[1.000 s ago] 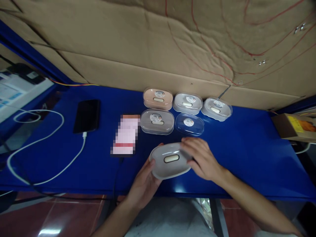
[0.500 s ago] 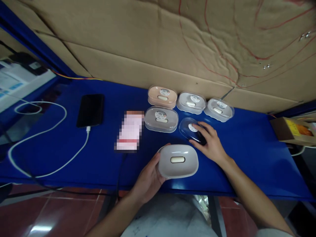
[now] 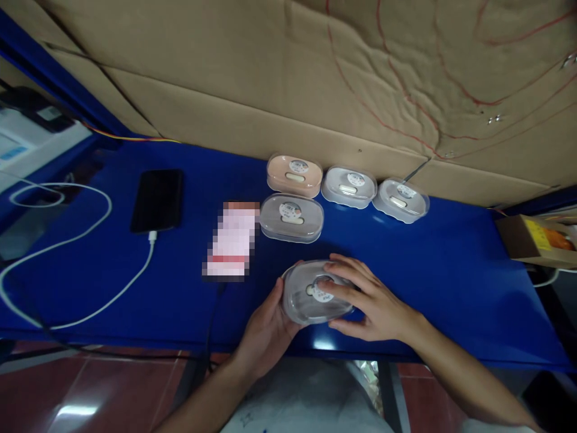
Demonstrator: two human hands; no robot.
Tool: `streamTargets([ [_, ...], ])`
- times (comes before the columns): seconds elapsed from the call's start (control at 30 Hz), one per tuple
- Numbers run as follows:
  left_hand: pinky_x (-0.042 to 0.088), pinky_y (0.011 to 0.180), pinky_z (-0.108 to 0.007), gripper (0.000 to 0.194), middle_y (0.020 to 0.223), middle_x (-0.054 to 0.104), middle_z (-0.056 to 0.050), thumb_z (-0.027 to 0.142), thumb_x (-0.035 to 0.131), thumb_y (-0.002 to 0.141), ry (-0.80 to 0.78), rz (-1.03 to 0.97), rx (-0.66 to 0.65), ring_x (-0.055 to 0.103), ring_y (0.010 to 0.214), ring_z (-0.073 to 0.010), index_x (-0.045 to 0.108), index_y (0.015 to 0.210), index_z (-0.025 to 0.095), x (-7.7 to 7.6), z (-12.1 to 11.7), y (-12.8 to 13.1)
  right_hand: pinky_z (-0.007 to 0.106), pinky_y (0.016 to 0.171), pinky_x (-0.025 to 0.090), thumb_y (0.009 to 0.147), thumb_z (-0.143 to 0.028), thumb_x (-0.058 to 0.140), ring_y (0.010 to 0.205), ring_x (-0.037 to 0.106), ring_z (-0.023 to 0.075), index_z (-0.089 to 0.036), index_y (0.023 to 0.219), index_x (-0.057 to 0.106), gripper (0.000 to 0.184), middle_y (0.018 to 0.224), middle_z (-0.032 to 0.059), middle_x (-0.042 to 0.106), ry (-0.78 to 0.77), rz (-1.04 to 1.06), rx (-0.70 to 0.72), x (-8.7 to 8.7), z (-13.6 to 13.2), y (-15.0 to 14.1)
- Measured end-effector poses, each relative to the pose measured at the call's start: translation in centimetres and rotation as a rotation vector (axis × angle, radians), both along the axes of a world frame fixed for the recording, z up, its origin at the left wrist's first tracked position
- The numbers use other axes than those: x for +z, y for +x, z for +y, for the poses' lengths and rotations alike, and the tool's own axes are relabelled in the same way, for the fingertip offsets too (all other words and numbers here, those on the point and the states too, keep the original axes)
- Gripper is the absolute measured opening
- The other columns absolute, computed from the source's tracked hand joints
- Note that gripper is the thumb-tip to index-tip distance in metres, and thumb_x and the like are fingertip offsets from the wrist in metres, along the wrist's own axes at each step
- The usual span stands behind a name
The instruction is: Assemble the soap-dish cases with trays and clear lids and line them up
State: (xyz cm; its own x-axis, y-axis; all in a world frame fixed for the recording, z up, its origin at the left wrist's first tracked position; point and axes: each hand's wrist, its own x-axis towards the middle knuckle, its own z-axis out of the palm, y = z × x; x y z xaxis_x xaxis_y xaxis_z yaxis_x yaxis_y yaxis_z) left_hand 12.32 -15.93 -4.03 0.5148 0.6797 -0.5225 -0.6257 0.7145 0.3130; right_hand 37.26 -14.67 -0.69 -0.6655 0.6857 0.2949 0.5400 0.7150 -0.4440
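Observation:
A grey oval soap box (image 3: 303, 298) rests at the near edge of the blue table (image 3: 451, 276). My left hand (image 3: 265, 331) cups its left side, thumb on the rim. A clear lid with a round sticker now lies on top of the box, and my right hand (image 3: 367, 297) presses down on it with spread fingers. Behind stand closed boxes: a pink one (image 3: 294, 174), a grey one (image 3: 292, 217) in front of it, and two more grey ones (image 3: 348, 186) (image 3: 400, 199) to the right.
A black phone (image 3: 156, 199) lies at the left with a white cable (image 3: 81, 264) plugged in. A blurred pink item (image 3: 231, 240) lies beside the boxes. Cardboard sheets (image 3: 288, 78) line the back. A cardboard box (image 3: 532, 236) sits at the right edge.
My right hand reached to the clear lid lying behind the box, picked it up, and brought it down onto the grey box that my left hand holds.

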Motion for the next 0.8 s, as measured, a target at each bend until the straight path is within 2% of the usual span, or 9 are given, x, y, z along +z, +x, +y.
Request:
streamTargets([
  [0.17,0.046,0.123,-0.049,0.065,0.154,0.068,-0.008,0.058,0.072,0.100,0.123,0.027,0.014,0.058,0.147,-0.0340,0.059,0.157,0.030,-0.2,-0.3,-0.1,0.057,0.123,0.048,0.103,-0.040,0.070,0.161,0.040,0.0345,-0.020,0.152,0.057,0.055,0.155,0.0169,0.060,0.074,-0.008,0.015,0.0,-0.1,-0.1],
  [0.27,0.044,0.124,-0.048,0.064,0.155,0.066,-0.008,0.056,0.074,0.099,0.145,0.086,0.011,0.057,0.147,-0.0340,0.059,0.157,0.031,-0.2,-0.4,-0.1,0.056,0.125,0.046,0.102,-0.039,0.071,0.161,0.039,0.0337,-0.018,0.149,0.060,0.053,0.151,0.0160,0.064,0.139,-0.010,0.029,0.0,-0.2,-0.2],
  [0.47,0.041,0.127,-0.054,0.070,0.156,0.064,-0.010,0.063,0.075,0.096,0.201,0.086,0.010,0.052,0.151,-0.0381,0.059,0.156,0.031,-0.5,-0.4,-0.2,0.055,0.126,0.046,0.104,-0.049,0.068,0.159,0.040,0.0328,-0.018,0.149,0.060,0.056,0.152,0.0175,0.062,0.096,0.016,0.015,-0.1,-0.1,-0.6],
  [0.63,0.046,0.124,-0.052,0.082,0.149,0.069,-0.009,0.055,0.092,0.082,0.262,0.090,0.003,0.059,0.145,-0.0391,0.061,0.154,0.033,-0.8,-0.5,-0.4,0.059,0.132,0.037,0.104,-0.051,0.069,0.164,0.033,0.0348,-0.023,0.154,0.056,0.058,0.156,0.0138,0.060,0.179,-0.058,0.019,-0.5,-0.4,-1.0],
  [0.73,0.052,0.117,-0.052,0.083,0.143,0.072,-0.010,0.047,0.097,0.077,0.242,0.143,0.021,0.065,0.137,-0.0398,0.062,0.151,0.032,-0.6,-0.6,-0.2,0.062,0.135,0.029,0.100,-0.057,0.073,0.167,0.025,0.0367,-0.028,0.158,0.052,0.069,0.163,0.0130,0.052,0.164,0.005,0.035,-0.8,-0.7,-0.7],
  [0.8,0.054,0.114,-0.052,0.084,0.136,0.075,-0.011,0.047,0.100,0.072,0.254,0.175,0.036,0.067,0.133,-0.0405,0.065,0.146,0.030,-0.4,-0.8,-0.1,0.064,0.134,0.029,0.095,-0.065,0.075,0.168,0.023,0.0394,-0.028,0.166,0.040,0.088,0.173,0.0163,0.037,0.038,0.139,0.003,-1.1,-0.8,-0.3],
])
